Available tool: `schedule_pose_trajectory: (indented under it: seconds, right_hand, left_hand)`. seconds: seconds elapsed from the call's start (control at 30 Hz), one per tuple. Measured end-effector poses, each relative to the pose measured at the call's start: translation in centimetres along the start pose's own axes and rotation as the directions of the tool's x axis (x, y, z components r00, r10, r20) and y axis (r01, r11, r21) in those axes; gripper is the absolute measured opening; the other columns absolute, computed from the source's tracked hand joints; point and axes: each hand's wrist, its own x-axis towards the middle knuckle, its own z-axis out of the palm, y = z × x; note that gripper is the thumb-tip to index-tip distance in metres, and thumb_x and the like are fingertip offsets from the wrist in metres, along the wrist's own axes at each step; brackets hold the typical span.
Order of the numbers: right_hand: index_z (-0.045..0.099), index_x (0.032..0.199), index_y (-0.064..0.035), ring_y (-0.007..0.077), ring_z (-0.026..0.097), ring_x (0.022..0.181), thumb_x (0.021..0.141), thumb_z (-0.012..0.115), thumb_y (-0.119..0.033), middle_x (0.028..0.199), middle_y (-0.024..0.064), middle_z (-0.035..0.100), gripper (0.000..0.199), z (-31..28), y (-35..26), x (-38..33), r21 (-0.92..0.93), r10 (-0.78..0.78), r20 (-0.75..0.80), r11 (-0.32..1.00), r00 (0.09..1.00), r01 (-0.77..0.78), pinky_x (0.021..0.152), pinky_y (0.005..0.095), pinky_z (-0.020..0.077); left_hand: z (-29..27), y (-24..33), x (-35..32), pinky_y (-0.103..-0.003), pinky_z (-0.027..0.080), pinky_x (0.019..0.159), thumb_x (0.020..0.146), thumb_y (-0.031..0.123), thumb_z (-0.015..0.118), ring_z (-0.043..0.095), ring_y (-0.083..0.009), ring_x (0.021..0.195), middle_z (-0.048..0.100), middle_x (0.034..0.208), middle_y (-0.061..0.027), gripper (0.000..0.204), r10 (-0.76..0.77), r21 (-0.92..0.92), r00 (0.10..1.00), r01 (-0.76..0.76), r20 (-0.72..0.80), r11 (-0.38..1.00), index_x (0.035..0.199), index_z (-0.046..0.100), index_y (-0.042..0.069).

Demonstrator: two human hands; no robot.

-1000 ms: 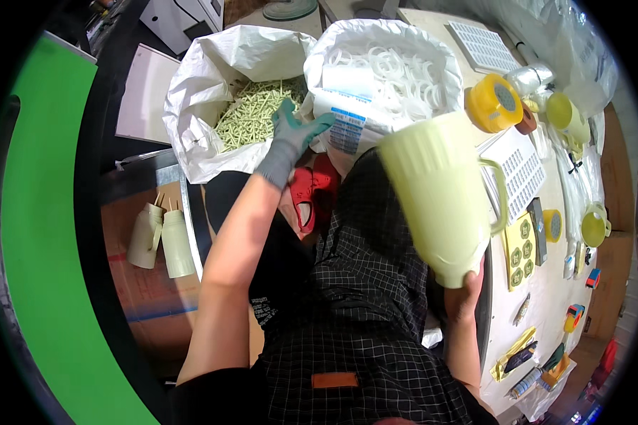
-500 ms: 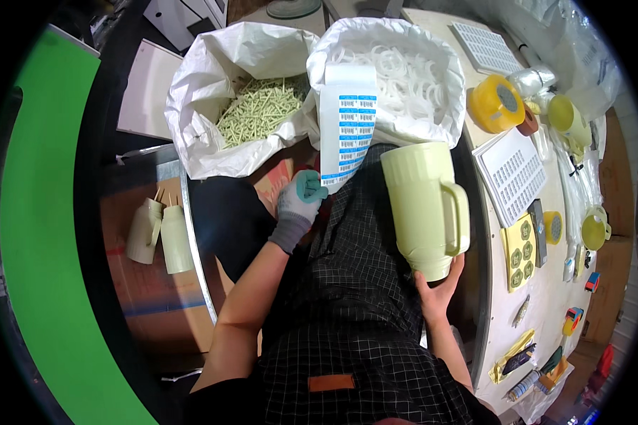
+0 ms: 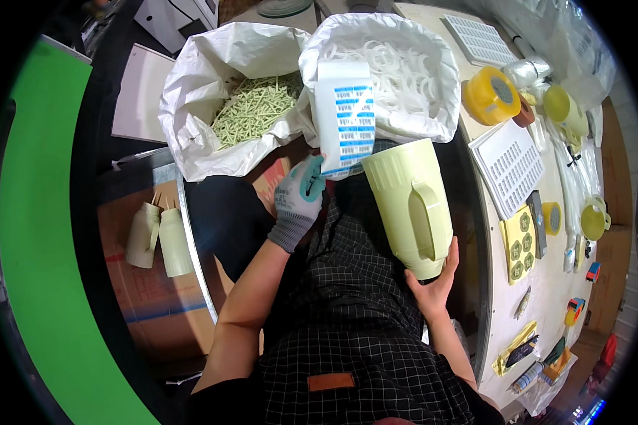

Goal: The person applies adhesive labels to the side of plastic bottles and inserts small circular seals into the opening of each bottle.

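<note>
My left hand (image 3: 299, 200), in a white and teal glove with a grey cuff, is closed on the lower edge of a sheet of labels (image 3: 353, 122). Rows of blue and white stickers cover the sheet, which hangs over the rim of a white bag. Bare-skinned, my right hand (image 3: 434, 285) grips the narrow end of a pale yellow-green jug body (image 3: 398, 195) with a side handle. The jug leans toward the sheet, its wide end up and near the labels, handle facing right. My left fingertips partly hide behind the paper.
One white bag (image 3: 184, 106) holds many pale green sticks (image 3: 259, 110); another (image 3: 446, 127) holds clear plastic rings (image 3: 415, 78). Two similar jug bodies (image 3: 176, 241) lie in a carton at left. Yellow tape (image 3: 490, 98), printed sheets (image 3: 510, 166) and stickers (image 3: 521, 248) lie on the right-hand table.
The jug has tipped and moved left toward the labels, its handle turning more toward me. My left hand has risen slightly with the sheet's lower edge, bending it.
</note>
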Motion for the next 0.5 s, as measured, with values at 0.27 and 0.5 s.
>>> schedule_pose_trajectory:
  seconds: [0.27,0.5]
  right_hand:
    - [0.012,0.169,-0.0044,0.034,0.041,0.15,0.072,0.086,-0.003,0.164,0.022,0.035,0.122,0.1,0.3,0.1,-0.012,-0.005,-0.005,1.0,1.0,0.005,0.124,0.0463,0.0327]
    - [0.013,0.168,-0.0042,0.0341,0.041,0.149,0.071,0.087,-0.002,0.163,0.0223,0.036,0.122,0.1,-0.1,0.1,-0.028,0.004,0.001,1.0,1.0,-0.004,0.124,0.0464,0.0328]
  left_hand:
    - [-0.1,2.3,-0.2,-0.027,0.057,0.084,0.092,0.001,0.073,0.071,-0.01,0.09,0.073,0.11,-0.008,0.039,-0.184,-0.072,0.973,0.195,0.142,0.978,0.13,0.067,-0.001]
    - [1.0,1.8,-0.1,-0.027,0.056,0.078,0.092,0.003,0.076,0.069,-0.0112,0.083,0.073,0.098,-0.0074,0.033,-0.211,-0.068,0.975,0.215,0.064,0.974,0.125,0.071,0.001]
